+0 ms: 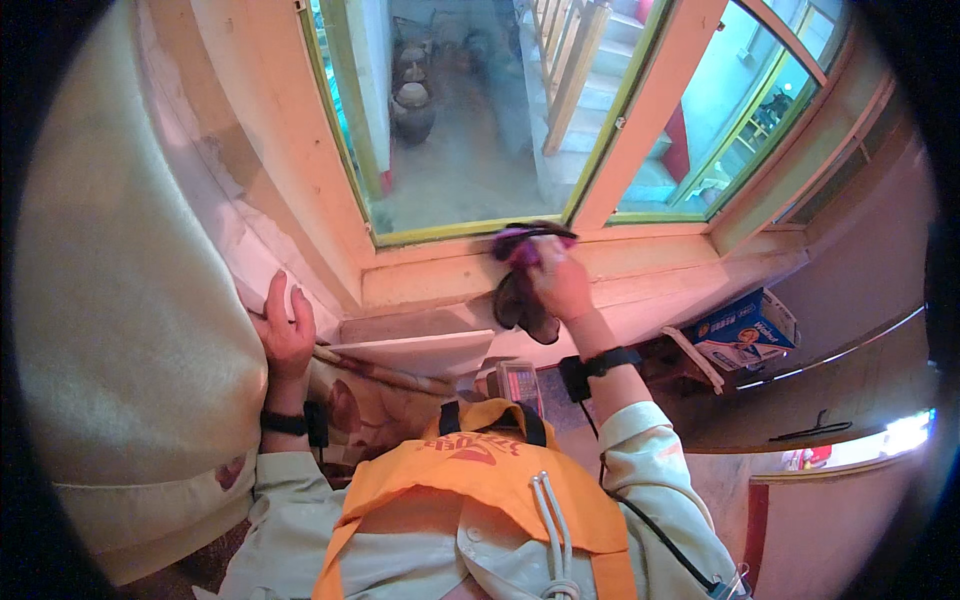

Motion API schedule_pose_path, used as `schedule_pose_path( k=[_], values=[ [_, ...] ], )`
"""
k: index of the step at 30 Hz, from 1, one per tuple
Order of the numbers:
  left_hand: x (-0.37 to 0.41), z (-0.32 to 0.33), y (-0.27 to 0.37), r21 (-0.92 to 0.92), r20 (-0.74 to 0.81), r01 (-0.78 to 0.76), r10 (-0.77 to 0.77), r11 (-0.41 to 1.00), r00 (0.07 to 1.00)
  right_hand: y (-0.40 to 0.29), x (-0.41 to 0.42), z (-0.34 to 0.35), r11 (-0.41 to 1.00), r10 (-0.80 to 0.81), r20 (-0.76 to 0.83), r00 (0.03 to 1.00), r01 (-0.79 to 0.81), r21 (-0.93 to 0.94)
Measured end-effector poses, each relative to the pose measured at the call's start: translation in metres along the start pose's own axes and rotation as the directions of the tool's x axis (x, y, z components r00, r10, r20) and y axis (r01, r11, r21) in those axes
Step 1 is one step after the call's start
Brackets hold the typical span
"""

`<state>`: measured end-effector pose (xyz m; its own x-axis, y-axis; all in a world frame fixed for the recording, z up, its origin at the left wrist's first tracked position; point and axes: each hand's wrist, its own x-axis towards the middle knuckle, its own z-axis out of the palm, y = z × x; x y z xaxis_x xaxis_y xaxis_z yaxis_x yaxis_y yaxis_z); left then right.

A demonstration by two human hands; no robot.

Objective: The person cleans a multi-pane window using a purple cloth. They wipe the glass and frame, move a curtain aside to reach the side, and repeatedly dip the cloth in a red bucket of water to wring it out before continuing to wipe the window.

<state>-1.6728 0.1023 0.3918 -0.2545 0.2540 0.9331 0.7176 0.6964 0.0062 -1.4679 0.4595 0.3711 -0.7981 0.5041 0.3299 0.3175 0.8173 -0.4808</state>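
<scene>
My right hand (559, 281) grips a dark purple cloth (525, 300) at the lower edge of the window frame. The cloth's upper part lies against the bottom rail near the upright post (645, 120), and its lower end hangs over the wooden sill (435, 281). To the left, my left hand (285, 326) rests with fingers apart at the wall edge beside a pale curtain (142, 315). Nothing shows in that hand. Through the glass pane (465, 150) I see a floor, a staircase and dark pots.
Below the sill lean a white board (420, 352) and a wooden stick (390, 375). A clear plastic box (519, 382) stands near my apron (480, 450). At right are a blue carton (746, 330) and a black hanger-like object (814, 431).
</scene>
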Motion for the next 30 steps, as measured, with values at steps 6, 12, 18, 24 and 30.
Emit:
schedule_pose_path(
  k=[6,12,18,24,30],
  values=[
    [-0.005,0.004,-0.002,-0.015,0.014,0.015,-0.015,1.0,1.0,-0.101,0.034,0.06,0.875,-0.437,0.078,0.896,0.403,0.27],
    [-0.017,0.012,-0.005,-0.067,0.05,0.017,-0.013,0.998,0.999,-0.148,0.051,0.077,0.864,-0.5,0.265,0.824,0.458,0.207],
    [-0.001,0.007,0.004,0.031,-0.053,-0.112,0.114,0.993,0.992,-0.096,0.048,0.071,0.869,-0.478,0.17,0.861,0.437,0.233],
    [0.008,0.001,0.005,-0.003,-0.107,-0.089,0.088,0.996,0.99,-0.045,0.005,0.025,0.944,-0.329,0.249,0.911,0.318,0.087],
    [0.017,-0.005,0.015,-0.065,-0.1,-0.094,0.087,0.993,0.991,-0.064,-0.002,0.03,0.967,-0.236,0.244,0.941,0.252,-0.037]
  ],
)
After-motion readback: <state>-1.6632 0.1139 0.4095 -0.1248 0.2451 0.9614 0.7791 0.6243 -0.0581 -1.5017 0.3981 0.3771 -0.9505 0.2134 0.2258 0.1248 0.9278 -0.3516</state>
